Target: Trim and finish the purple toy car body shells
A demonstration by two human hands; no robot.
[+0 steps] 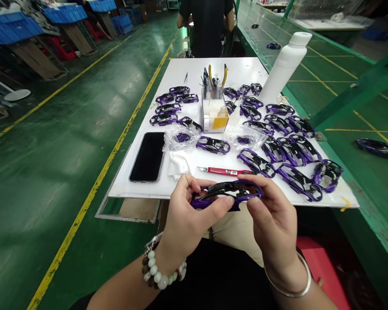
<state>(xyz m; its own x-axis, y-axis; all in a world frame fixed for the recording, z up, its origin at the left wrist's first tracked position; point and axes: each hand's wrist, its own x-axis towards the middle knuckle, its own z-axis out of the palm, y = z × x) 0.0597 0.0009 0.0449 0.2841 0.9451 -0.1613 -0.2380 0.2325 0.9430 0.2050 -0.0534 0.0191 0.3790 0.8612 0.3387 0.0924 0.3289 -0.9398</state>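
Note:
Between my two hands is a purple and black toy car body shell (228, 189), held above the near edge of the white table (132, 189). My left hand (194, 215) grips its left end, the thumb lying along the near side. Fingers and thumb of my right hand (274, 215) pinch the right end. Just beyond the shell lies a red craft knife (223, 171), with a crumpled white cloth (179, 163) to its left. More shells of the same kind, such as this one (212, 145), lie over the table.
A black phone (147, 157) lies at the left edge. Two clear plastic bags (183, 137) with small purple parts flank the middle. Behind them stands a tool holder (214, 105); a white bottle (286, 66) is at the right. A green conveyor (345, 94) runs alongside. Ahead sits another person (207, 28).

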